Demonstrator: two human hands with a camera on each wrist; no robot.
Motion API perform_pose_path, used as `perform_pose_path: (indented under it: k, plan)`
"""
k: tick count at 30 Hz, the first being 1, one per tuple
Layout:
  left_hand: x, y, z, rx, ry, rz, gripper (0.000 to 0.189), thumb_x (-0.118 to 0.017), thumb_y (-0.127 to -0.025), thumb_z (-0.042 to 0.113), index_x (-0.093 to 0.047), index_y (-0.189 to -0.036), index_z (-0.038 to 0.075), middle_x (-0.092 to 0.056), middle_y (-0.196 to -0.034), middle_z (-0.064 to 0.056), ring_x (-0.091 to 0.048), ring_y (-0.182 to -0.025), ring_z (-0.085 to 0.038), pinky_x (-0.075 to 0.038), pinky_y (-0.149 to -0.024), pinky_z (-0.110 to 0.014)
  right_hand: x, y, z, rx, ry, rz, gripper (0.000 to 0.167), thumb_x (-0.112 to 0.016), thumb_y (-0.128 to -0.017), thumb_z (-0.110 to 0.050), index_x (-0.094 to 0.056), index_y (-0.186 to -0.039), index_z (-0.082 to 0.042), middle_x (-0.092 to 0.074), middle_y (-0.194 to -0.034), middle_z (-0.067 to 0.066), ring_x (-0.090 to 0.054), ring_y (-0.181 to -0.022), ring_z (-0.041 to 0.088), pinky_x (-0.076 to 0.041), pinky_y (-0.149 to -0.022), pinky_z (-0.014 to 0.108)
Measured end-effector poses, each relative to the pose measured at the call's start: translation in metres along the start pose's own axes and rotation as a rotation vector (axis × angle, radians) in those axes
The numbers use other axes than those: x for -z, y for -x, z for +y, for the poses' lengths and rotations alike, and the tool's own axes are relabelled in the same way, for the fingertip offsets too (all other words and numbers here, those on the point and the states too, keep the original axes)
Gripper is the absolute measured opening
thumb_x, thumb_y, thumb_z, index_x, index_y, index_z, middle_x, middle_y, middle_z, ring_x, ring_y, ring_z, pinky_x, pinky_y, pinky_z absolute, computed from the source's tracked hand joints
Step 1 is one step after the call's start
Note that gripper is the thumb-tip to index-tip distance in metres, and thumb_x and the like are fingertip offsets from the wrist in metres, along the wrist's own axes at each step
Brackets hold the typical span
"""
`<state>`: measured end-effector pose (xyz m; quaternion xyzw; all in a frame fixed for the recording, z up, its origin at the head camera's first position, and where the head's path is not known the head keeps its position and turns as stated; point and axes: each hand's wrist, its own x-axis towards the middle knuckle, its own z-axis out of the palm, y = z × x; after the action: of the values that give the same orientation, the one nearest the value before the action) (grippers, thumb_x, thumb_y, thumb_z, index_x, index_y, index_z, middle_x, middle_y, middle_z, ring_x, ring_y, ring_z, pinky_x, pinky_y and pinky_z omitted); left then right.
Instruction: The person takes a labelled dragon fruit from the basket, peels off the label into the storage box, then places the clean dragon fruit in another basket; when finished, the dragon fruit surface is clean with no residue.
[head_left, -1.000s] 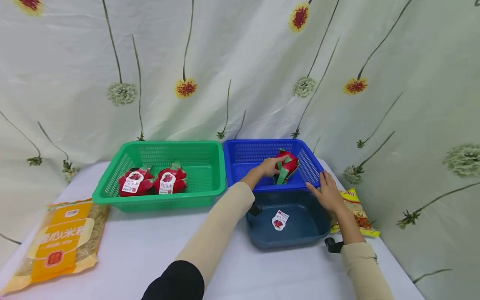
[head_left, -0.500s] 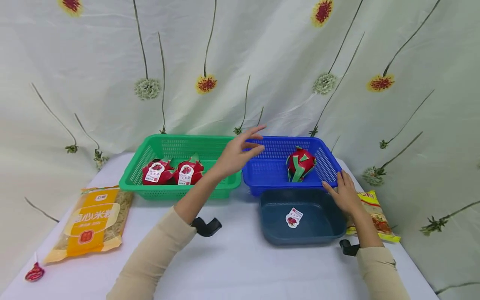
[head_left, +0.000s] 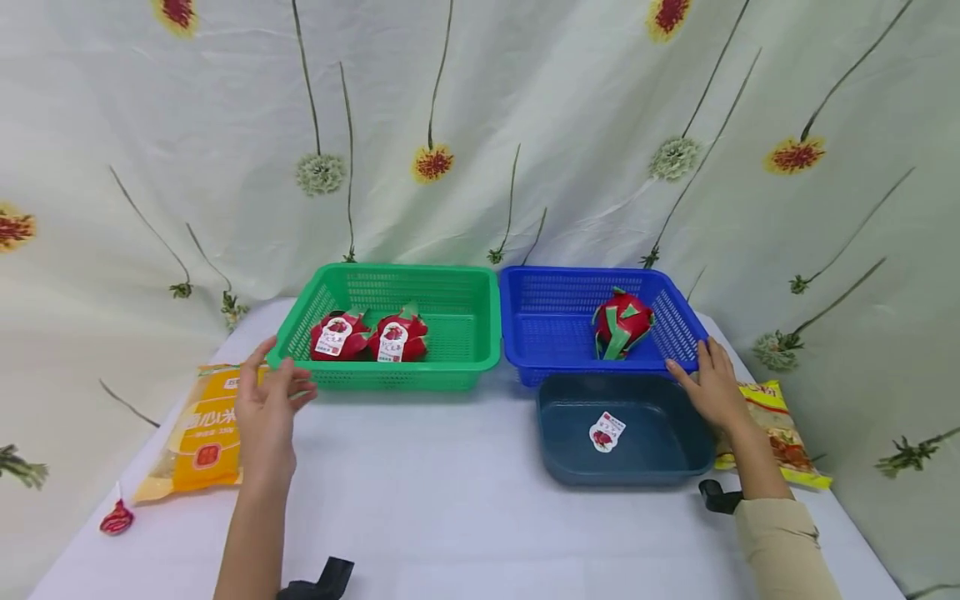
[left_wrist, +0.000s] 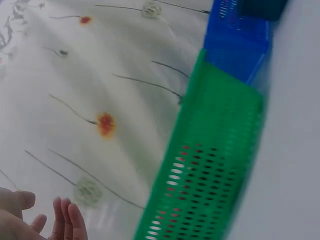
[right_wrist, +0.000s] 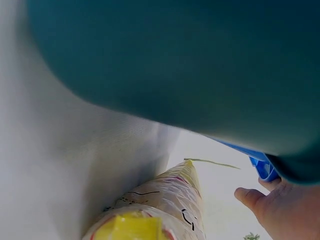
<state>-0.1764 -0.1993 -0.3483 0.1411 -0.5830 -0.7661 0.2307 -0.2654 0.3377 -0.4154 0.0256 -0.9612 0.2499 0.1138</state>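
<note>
L hand first: fingers loosely bent, gaps btwn them, nothing held, just beside the green basket at its 8 o'clock corner. Over to R hand: fingers fairly straight, thumb spread, resting on the blue basket at its 5 o'clock corner; tips hooked under the rim or not, can't tell. One red fruit sits inside that, approx 3 o'clock. Two more fruits in green, side by side, approx 8. Dark tub at blue's 6, w/ a sticker inside. Yellow bag at R hand's 4; orange bag, part-hidden, at L hand's 9; lollipop at that bag's 7. Flowered curtain at 12.
</note>
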Motion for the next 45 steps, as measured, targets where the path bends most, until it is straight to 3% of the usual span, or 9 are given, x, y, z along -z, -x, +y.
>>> perform_pose_path:
  k: [4,9,15,19,23,31,34,39,45]
  plan:
    - [-0.005,-0.012,-0.044,0.080,0.020,0.066,0.045,-0.051,-0.095,0.028,-0.037,-0.138,0.026,-0.052,-0.089,-0.004,-0.057,-0.072,-0.015,-0.052,-0.069,-0.020,0.003,0.000,0.000,-0.010,-0.001,-0.003,0.088,-0.037,-0.093,-0.055,-0.007,-0.141,0.013,-0.001,-0.145,0.034,-0.001,-0.132,0.050,-0.011,-0.096,0.070]
    - [-0.020,-0.034,-0.083,0.027,0.105,0.123,0.047,-0.053,-0.094,0.026,-0.034,-0.137,0.024,-0.048,-0.081,-0.005,-0.052,-0.062,-0.015,-0.051,-0.064,-0.021,0.006,-0.002,-0.002,-0.022,-0.013,-0.017,0.089,-0.038,-0.093,-0.055,-0.008,-0.141,0.014,0.000,-0.145,0.034,0.001,-0.132,0.049,-0.010,-0.097,0.070]
    - [-0.031,-0.057,-0.104,-0.080,0.179,0.113,0.044,-0.053,-0.094,0.023,-0.035,-0.134,0.020,-0.048,-0.074,-0.003,-0.050,-0.056,-0.012,-0.047,-0.054,-0.021,0.015,-0.006,-0.010,-0.017,-0.002,-0.064,0.089,-0.038,-0.094,-0.053,-0.005,-0.139,0.016,0.004,-0.143,0.037,0.006,-0.131,0.051,-0.007,-0.096,0.070]
    - [-0.033,-0.062,-0.109,-0.143,0.209,0.107,0.036,-0.050,-0.096,0.019,-0.038,-0.129,0.015,-0.048,-0.071,-0.004,-0.049,-0.053,-0.012,-0.046,-0.049,-0.020,0.020,0.000,-0.033,0.011,0.041,-0.126,0.091,-0.046,-0.092,-0.050,-0.006,-0.140,0.016,0.006,-0.142,0.039,0.009,-0.129,0.053,-0.006,-0.095,0.071]
    - [-0.032,-0.060,-0.105,-0.203,0.224,0.086,0.033,-0.047,-0.097,0.012,-0.036,-0.127,0.008,-0.047,-0.069,-0.007,-0.047,-0.053,-0.014,-0.044,-0.047,-0.020,0.020,0.014,-0.074,0.103,0.043,-0.192,0.090,-0.053,-0.089,-0.047,-0.011,-0.141,0.013,0.001,-0.144,0.036,0.006,-0.131,0.051,-0.006,-0.098,0.069]
    - [-0.029,-0.054,-0.102,-0.251,0.232,0.108,0.033,-0.045,-0.096,0.006,-0.034,-0.128,0.001,-0.045,-0.068,-0.008,-0.045,-0.050,-0.013,-0.041,-0.043,-0.019,-0.015,0.033,-0.195,0.344,-0.301,-0.523,0.070,-0.055,-0.090,-0.043,-0.030,-0.144,-0.007,-0.022,-0.149,0.014,-0.018,-0.136,0.034,-0.022,-0.104,0.057]
    - [-0.028,-0.052,-0.100,-0.269,0.238,0.110,0.034,-0.044,-0.096,0.004,-0.033,-0.128,-0.001,-0.045,-0.068,-0.008,-0.045,-0.050,-0.013,-0.040,-0.043,-0.019,-0.044,0.020,-0.245,0.373,-0.405,-0.464,0.061,-0.058,-0.090,-0.039,-0.038,-0.141,-0.011,-0.035,-0.144,0.009,-0.030,-0.133,0.028,-0.031,-0.103,0.049]
    - [-0.028,-0.051,-0.101,-0.270,0.215,0.112,0.033,-0.046,-0.096,0.005,-0.035,-0.127,0.002,-0.046,-0.068,-0.006,-0.045,-0.052,-0.012,-0.040,-0.044,-0.018,-0.098,-0.017,-0.314,0.343,-0.509,-0.253,0.054,-0.061,-0.089,-0.030,-0.043,-0.137,-0.012,-0.044,-0.136,0.009,-0.041,-0.123,0.026,-0.040,-0.097,0.042]
    - [-0.031,-0.050,-0.101,-0.262,0.204,0.092,0.035,-0.046,-0.096,0.006,-0.034,-0.128,0.001,-0.045,-0.068,-0.008,-0.045,-0.052,-0.012,-0.040,-0.044,-0.019,-0.142,-0.051,-0.352,0.227,-0.429,-0.182,0.070,-0.065,-0.086,-0.034,-0.031,-0.144,-0.015,-0.033,-0.139,0.014,-0.034,-0.127,0.027,-0.041,-0.094,0.045]
